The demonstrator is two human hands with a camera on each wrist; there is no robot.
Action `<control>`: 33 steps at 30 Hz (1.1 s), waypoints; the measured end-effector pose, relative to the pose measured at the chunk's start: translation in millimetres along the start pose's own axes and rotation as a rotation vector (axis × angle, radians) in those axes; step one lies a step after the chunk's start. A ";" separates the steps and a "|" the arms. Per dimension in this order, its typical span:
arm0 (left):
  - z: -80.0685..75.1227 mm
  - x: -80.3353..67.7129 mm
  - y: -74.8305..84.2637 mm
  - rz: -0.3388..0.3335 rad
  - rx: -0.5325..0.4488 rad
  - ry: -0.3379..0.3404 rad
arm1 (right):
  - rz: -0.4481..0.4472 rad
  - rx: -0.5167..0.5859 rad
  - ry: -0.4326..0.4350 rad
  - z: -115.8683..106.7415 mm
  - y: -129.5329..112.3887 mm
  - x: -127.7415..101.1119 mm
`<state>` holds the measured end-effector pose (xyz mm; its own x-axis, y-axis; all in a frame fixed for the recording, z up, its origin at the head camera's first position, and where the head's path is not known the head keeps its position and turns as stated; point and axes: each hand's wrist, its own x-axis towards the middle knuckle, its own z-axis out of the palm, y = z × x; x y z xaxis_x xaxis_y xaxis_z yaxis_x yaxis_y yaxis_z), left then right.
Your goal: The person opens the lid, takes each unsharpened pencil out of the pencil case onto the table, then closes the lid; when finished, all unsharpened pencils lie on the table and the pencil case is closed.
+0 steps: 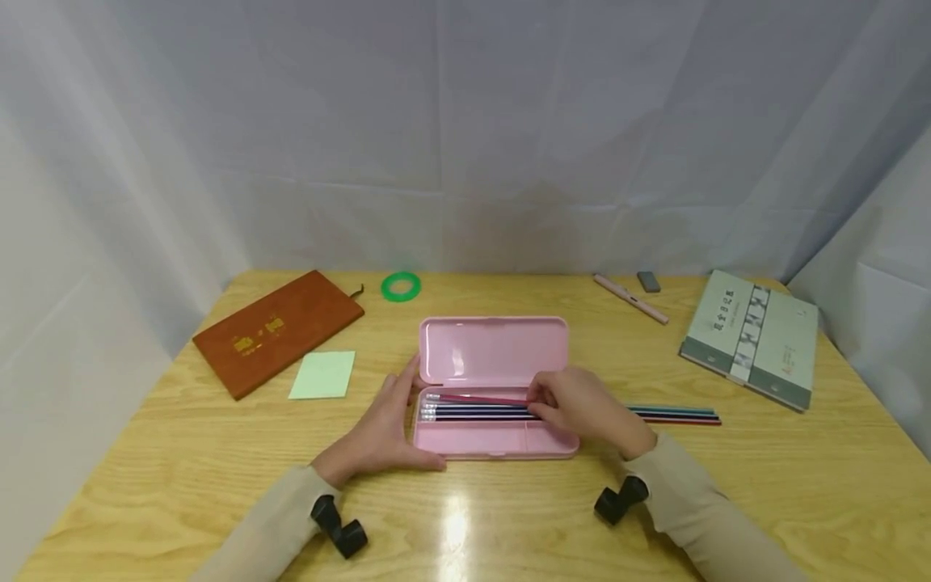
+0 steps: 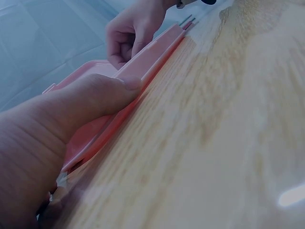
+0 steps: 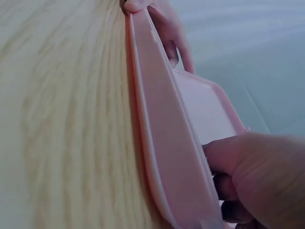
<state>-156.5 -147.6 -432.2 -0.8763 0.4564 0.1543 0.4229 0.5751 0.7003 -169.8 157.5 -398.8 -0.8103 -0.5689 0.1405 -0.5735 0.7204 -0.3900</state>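
A pink pencil case [image 1: 469, 440] lies with its lid [image 1: 509, 347] raised toward the back. Several pencils [image 1: 473, 412], dark ones with white eraser ends, lie side by side in its rear compartment. My left hand [image 1: 385, 424] grips the case's left end, its thumb [image 2: 112, 95] along the front wall and the other fingers at the back. Over the case's right part, my right hand [image 1: 582, 404] pinches a red pencil [image 1: 480, 398] that lies above the others. Its fingertips are partly hidden behind the case wall in the right wrist view.
More pencils [image 1: 680, 415] lie on the table right of the case, partly behind the right wrist. A brown notebook [image 1: 280, 331], pale green sticky notes [image 1: 323, 375] and green tape [image 1: 401, 297] are left. A pink pen [image 1: 631, 299], grey eraser [image 1: 648, 281] and grey-green notebook [image 1: 781, 339] are right.
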 end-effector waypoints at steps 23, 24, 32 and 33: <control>-0.7 -2.8 -3.8 0.004 0.019 0.001 | 0.148 0.085 0.252 -35.8 95.2 -145.0; -0.6 -2.5 -3.9 0.003 0.018 0.001 | 0.142 0.083 0.253 -36.2 97.4 -147.3; 1.2 0.5 -4.1 0.003 0.006 -0.005 | 0.111 0.071 0.236 -40.2 102.6 -152.1; 1.3 0.8 -4.0 0.004 0.003 -0.004 | 0.112 0.067 0.236 -40.6 102.8 -152.6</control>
<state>-158.7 -148.7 -435.8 -0.8736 0.4614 0.1545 0.4271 0.5750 0.6978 -110.1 334.5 -423.4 -0.8782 -0.3735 0.2986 -0.4761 0.7414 -0.4729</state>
